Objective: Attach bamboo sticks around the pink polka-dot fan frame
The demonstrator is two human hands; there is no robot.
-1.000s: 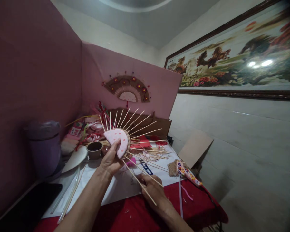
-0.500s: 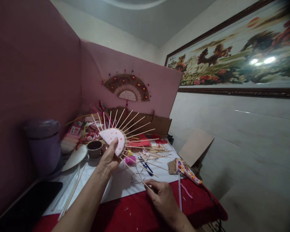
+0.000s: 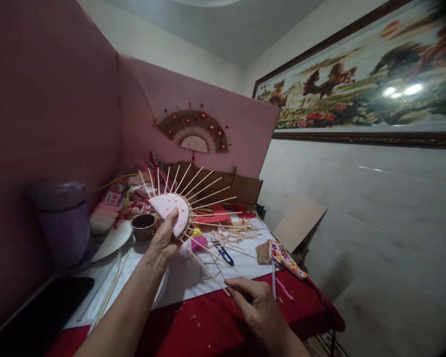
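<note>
My left hand (image 3: 166, 233) grips a half-round pad (image 3: 167, 204), white-pink with red-orange spots, with the thumb pressed on its face. Thin wooden sticks (image 3: 203, 181) fan out from the pad's curved edge, forming a fan frame. My right hand (image 3: 256, 302) is beside the free end of the lowest stick (image 3: 208, 270). Its thumb and index finger are slightly apart, and the stick's end shows uncovered at the fingertips. The left fingers behind the pad are hidden.
Loose sticks (image 3: 241, 229), blue-handled snips (image 3: 225, 254) and a brown cup (image 3: 143, 228) lie beyond my hands. A flower-patterned glue gun (image 3: 288, 260) rests at right, a black phone (image 3: 44, 307) at left. A finished fan (image 3: 195, 130) hangs on the pink panel (image 3: 245, 119).
The right fingertips have slid slightly off the lowest stick, whose end now shows uncovered. My left hand still holds the pad; the whole view has shifted a little.
</note>
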